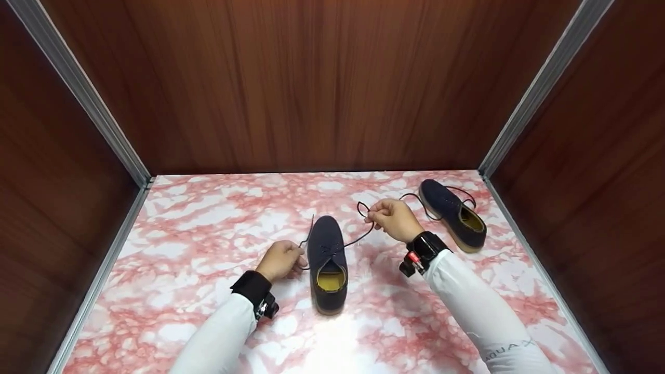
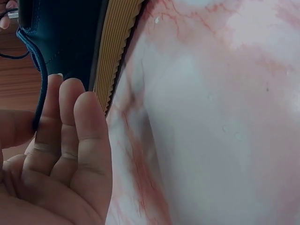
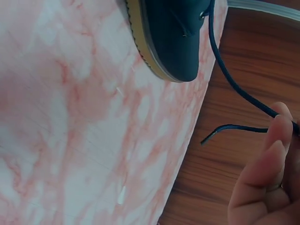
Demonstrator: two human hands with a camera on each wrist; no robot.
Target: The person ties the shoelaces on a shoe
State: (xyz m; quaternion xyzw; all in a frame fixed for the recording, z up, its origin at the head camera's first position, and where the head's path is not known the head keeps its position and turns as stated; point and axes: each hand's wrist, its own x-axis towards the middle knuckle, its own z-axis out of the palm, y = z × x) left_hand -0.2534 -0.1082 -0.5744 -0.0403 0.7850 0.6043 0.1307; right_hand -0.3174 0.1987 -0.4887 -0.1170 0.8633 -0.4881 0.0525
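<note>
A dark navy shoe (image 1: 323,234) with a yellow insole and a tan ridged sole stands on the table, toe pointing away. Just left of it, my left hand (image 1: 283,259) pinches one end of its shoelace (image 2: 43,89) between thumb and forefinger, the other fingers loosely extended beside the sole. To the right of the shoe, my right hand (image 1: 396,219) pinches the other lace end (image 3: 243,96), raised off the table. That lace runs from the eyelets to my fingertips, and its loose tip sticks out past them. Both laces spread out sideways from the shoe.
A matching shoe (image 1: 441,202) lies at the back right, its untied laces (image 1: 415,196) trailing to both sides. Red-and-white marbled table surface (image 1: 208,223) lies beneath. Brown wood-grain panels (image 1: 311,88) with grey metal corner posts (image 1: 540,83) enclose the back and sides.
</note>
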